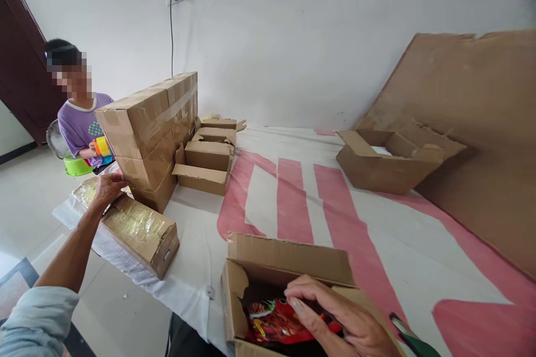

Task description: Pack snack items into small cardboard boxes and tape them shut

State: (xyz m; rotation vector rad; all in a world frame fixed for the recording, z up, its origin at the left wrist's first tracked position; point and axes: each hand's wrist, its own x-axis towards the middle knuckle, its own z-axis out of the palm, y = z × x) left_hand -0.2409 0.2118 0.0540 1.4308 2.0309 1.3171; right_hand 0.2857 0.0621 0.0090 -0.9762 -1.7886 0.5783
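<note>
1. Carton (288, 251), near centre of the worktop (195, 223): top open, far flap standing up.
2. Packets (272, 323), red, printed: lying inside the carton, partly hidden under the right hand; count cannot be told.
3. Right hand (337, 315): over the carton's mouth, thumb and forefinger bent, tips close together beside the packets; whether they pinch anything cannot be told.
4. Left hand (109, 189): reaching left, fingers bent over a taped box (142, 226), just beside the stack (153, 128); clamped or merely resting, cannot tell.
5. Taped box: along the worktop's left edge, clear tape across its top; whether its far part is a second box cannot be told.
6. Handling, carton (judgement): work from above with the fingertips, press the packets flat and well below the rim, keep wrist and flaps from catching, and avoid pinching printed film hard.
7. Handling, taped box (judgement): bear down lightly and inward, since the edge is near; steady it by its cardboard sides rather than its tape, and do not nudge the stack.
8. Surroundings: open boxes (205, 181) right of the stack; another open box (377, 173) at far right, before a cardboard sheet (473, 122); green-handled tool (412, 340) right of the right hand, best kept clear of the forearm.
</note>
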